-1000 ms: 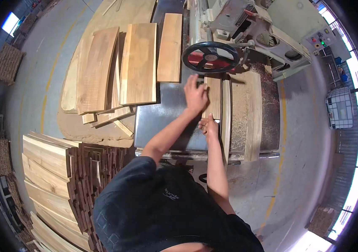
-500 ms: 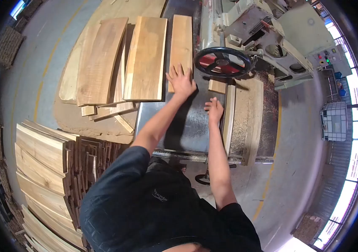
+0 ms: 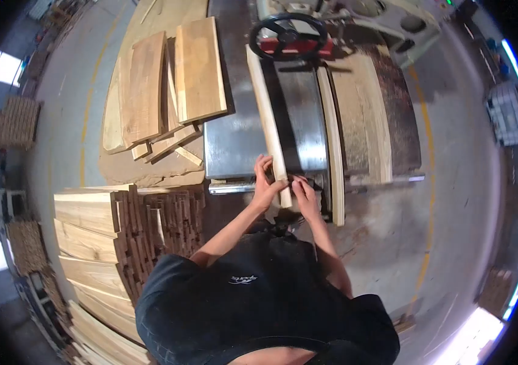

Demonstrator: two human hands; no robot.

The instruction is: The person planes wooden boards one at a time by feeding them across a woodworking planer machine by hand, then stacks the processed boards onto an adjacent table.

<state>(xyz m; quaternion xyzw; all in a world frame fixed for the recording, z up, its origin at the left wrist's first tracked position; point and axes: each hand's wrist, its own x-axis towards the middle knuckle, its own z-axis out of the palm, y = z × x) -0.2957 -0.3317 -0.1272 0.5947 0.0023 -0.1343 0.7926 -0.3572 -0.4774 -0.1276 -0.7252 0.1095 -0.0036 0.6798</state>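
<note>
A long wooden board [image 3: 266,109] stands on its narrow edge on the metal machine table [image 3: 234,149], its near end jutting past the table's front edge. My left hand [image 3: 264,187] grips that near end from the left, thumb over the top. On the other side, my right hand [image 3: 306,198] has its fingers closed against the board's right face close to the end; part of its grip is hidden. A long wooden strip [image 3: 332,140] lies to the right of my right hand. Beyond the board's far end is a black handwheel [image 3: 288,36].
Wide planks [image 3: 198,73] lie on a sheet at the left of the table. Nearer, a tall stack of boards [image 3: 88,213] stands at my left. A sawdust-covered surface [image 3: 353,97] with another plank [image 3: 380,121] is on the right.
The board lay flat under my left hand; now it is on edge, nearer me, with both hands at its end. My right hand has moved onto it. The small block by the handwheel is out of sight.
</note>
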